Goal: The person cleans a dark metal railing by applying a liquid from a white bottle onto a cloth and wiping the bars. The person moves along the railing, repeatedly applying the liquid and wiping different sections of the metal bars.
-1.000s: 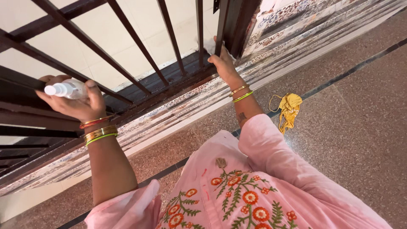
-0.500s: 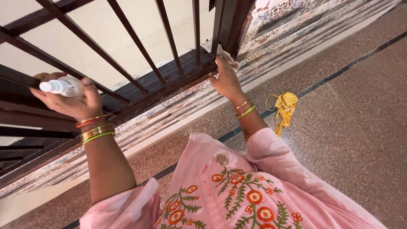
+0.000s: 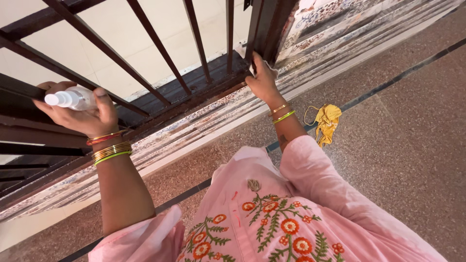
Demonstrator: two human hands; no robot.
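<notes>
- The single head-worn camera looks steeply down, tilted, close over the person's own arms.
- It faces the dark metal barred gate (image 3: 194,92) and speckled stone floor (image 3: 412,145).

Home balcony, dark metal railing (image 3: 160,58), speckled stone floor (image 3: 407,126)

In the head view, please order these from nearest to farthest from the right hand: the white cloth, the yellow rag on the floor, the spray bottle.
Measured from the right hand:
1. White cloth: held under the hand against the dark railing's bottom rail.
2. Yellow rag: on the speckled floor, just right of that arm.
3. Spray bottle: far left, gripped in the left hand.
</notes>
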